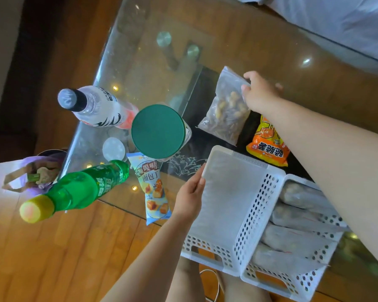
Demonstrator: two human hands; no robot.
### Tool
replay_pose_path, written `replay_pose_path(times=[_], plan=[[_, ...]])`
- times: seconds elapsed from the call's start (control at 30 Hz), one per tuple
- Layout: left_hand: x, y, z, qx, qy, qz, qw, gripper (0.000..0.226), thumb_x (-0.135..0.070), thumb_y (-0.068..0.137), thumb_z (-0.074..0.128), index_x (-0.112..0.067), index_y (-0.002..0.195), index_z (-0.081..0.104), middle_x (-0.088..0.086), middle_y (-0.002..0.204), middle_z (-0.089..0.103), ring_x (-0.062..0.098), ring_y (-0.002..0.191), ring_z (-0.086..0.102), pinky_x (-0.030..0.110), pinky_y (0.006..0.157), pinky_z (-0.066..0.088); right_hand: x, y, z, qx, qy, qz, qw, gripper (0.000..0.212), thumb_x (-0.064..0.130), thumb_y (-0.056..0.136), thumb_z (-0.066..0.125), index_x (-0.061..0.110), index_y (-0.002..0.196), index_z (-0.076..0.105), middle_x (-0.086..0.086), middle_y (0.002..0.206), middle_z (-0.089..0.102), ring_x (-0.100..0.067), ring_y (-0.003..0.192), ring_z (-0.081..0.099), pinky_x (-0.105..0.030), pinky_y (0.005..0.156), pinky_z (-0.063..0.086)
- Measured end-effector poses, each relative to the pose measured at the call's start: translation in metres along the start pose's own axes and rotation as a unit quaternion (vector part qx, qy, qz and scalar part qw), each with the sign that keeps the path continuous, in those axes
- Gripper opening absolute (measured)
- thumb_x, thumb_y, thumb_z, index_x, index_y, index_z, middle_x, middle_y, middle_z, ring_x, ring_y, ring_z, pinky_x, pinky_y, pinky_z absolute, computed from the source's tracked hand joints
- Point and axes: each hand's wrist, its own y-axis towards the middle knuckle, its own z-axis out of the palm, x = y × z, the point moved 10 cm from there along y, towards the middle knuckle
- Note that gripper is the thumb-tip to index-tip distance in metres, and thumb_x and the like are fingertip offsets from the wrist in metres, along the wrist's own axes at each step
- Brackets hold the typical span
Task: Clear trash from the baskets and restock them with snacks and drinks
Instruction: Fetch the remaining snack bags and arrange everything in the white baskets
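Observation:
Two white perforated baskets sit side by side on the glass table. The left basket holds nothing; my left hand grips its left rim. The right basket holds several long grey wrapped packs. My right hand pinches the top of a clear zip bag of snacks beyond the baskets. An orange snack packet lies under my right forearm. A blue bread-snack packet, a green soda bottle, a clear drink bottle and a green-lidded can are to the left.
A bin lined with a purple bag and holding trash stands on the wooden floor off the table's left corner. A small white lid lies by the can. A grey sofa is at the top right. A white cable runs by my legs.

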Motion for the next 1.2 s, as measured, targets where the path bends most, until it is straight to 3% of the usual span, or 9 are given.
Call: replay_pose_path(times=[0.13,0.33,0.43,0.57,0.67,0.73,0.8,1.0,1.2], plan=[[-0.002,-0.001,-0.001,-0.007,0.008,0.007,1.000,0.039,-0.021,0.100,0.037,-0.024,0.138,0.044,-0.007,0.131,0.055,0.013,0.122,0.049,0.025,0.100,0.037,0.005,-0.012,0.006,0.031,0.122,-0.006,0.992,0.034,0.031,0.094,0.044,0.009,0.119,0.053,-0.010,0.109,0.059,-0.030,0.104,0.056,-0.037,0.085,0.045],[-0.008,-0.003,-0.003,-0.029,0.043,-0.002,0.999,0.038,-0.022,0.100,0.037,-0.028,0.136,0.047,-0.011,0.120,0.058,0.011,0.115,0.053,0.021,0.088,0.035,0.024,-0.059,-0.012,0.057,0.212,-0.057,0.974,0.022,0.027,0.081,0.066,0.011,0.066,0.061,0.002,0.062,0.048,-0.015,0.065,0.047,-0.025,0.056,0.034],[-0.023,-0.003,-0.005,-0.052,0.126,0.003,0.991,0.045,-0.019,0.098,0.040,-0.029,0.142,0.038,-0.002,0.138,0.053,0.020,0.126,0.049,0.022,0.091,0.032,0.018,-0.093,-0.027,0.043,0.247,-0.075,0.965,0.020,0.025,0.079,0.068,0.006,0.073,0.064,0.008,0.059,0.046,-0.012,0.065,0.045,-0.026,0.058,0.034],[-0.065,-0.023,0.000,-0.096,0.221,0.061,0.969,0.064,-0.018,0.094,0.048,-0.029,0.149,0.019,-0.001,0.151,0.036,0.023,0.135,0.040,0.033,0.109,0.032,-0.016,-0.142,-0.072,-0.080,0.338,-0.079,0.935,0.028,0.020,0.079,0.066,-0.006,0.072,0.058,-0.007,0.063,0.045,-0.013,0.063,0.038,-0.026,0.054,0.025],[-0.103,-0.048,0.018,-0.107,0.261,0.157,0.946,0.066,-0.014,0.092,0.052,-0.025,0.148,0.020,-0.002,0.154,0.030,0.016,0.141,0.030,0.023,0.108,0.023,-0.064,-0.183,-0.103,-0.174,0.430,-0.049,0.884,0.032,0.019,0.082,0.065,-0.008,0.068,0.054,-0.016,0.060,0.045,-0.016,0.061,0.038,-0.025,0.055,0.026],[-0.119,-0.067,0.038,-0.095,0.282,0.204,0.933,0.063,-0.014,0.092,0.053,-0.024,0.147,0.024,-0.002,0.154,0.030,0.014,0.141,0.029,0.018,0.103,0.020,-0.101,-0.215,-0.113,-0.225,0.480,-0.021,0.847,0.031,0.021,0.081,0.066,0.007,0.058,0.051,0.008,0.053,0.044,-0.007,0.057,0.036,-0.025,0.054,0.027],[-0.128,-0.088,0.065,-0.070,0.303,0.242,0.919,0.058,-0.014,0.092,0.054,-0.025,0.144,0.030,-0.002,0.151,0.034,0.014,0.139,0.032,0.018,0.103,0.021,-0.138,-0.250,-0.120,-0.277,0.501,0.008,0.820,0.033,0.023,0.080,0.065,0.027,0.055,0.044,0.014,0.048,0.041,-0.001,0.053,0.034,-0.019,0.052,0.025],[-0.121,-0.149,0.171,0.059,0.429,0.357,0.828,0.051,-0.016,0.090,0.057,-0.021,0.139,0.042,-0.001,0.148,0.041,0.020,0.137,0.038,0.042,0.113,0.029,-0.247,-0.342,-0.108,-0.384,0.502,0.093,0.770,0.026,0.038,0.080,0.063,0.028,0.061,0.048,0.012,0.059,0.048,-0.003,0.057,0.042,-0.020,0.052,0.034],[-0.079,-0.169,0.244,0.136,0.587,0.403,0.689,0.050,-0.041,0.092,0.046,-0.036,0.140,0.034,-0.009,0.157,0.021,0.015,0.146,0.017,0.035,0.116,-0.006,-0.325,-0.399,-0.055,-0.413,0.459,0.181,0.766,0.021,0.043,0.079,0.059,0.033,0.063,0.050,0.017,0.059,0.050,0.002,0.059,0.050,-0.005,0.051,0.035]])
